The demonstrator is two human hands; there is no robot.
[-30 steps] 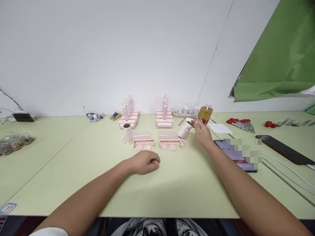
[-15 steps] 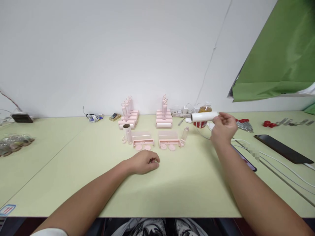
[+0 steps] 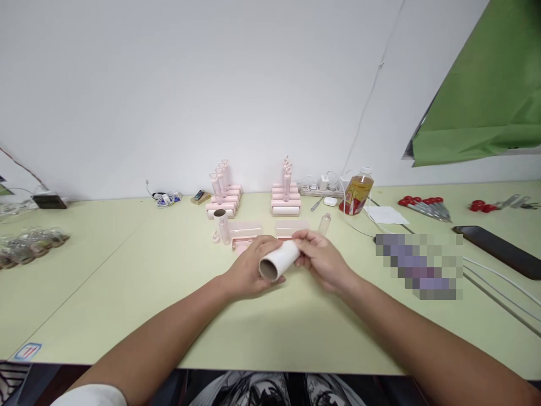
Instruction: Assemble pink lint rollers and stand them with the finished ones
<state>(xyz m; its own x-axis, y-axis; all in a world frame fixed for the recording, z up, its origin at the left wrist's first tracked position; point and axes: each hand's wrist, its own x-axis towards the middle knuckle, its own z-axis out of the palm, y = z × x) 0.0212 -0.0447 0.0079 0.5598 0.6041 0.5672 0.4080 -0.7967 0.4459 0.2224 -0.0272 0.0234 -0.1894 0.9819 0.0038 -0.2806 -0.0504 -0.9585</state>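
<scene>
A white lint roller refill (image 3: 282, 259) with a hollow cardboard core is tilted over the table, its open end toward me at lower left. My right hand (image 3: 322, 260) pinches its far right end between thumb and fingers. Around its left side curls my left hand (image 3: 250, 269), closed on it; some of its fingers are hidden behind the roll. Behind my hands lie clear pinkish covers (image 3: 245, 229) and pink holder parts (image 3: 240, 243), partly covered by my hands. A second roll (image 3: 220, 215) stands upright on the left beside a clear handle tube (image 3: 225, 232). Another clear tube (image 3: 324, 223) stands right.
Two groups of assembled pink lint rollers (image 3: 220, 210) (image 3: 285, 211) stand near the wall. To the right are a drink bottle (image 3: 357, 193), a power strip (image 3: 313, 189), white paper (image 3: 387, 215), red-handled tools (image 3: 425, 206), cables and a black phone-like slab (image 3: 499, 248). Wrapped items (image 3: 31, 245) sit far left.
My right hand has brought the white refill from the right, near the bottle, to the middle. My left hand has risen slightly from the table and closed on it.
</scene>
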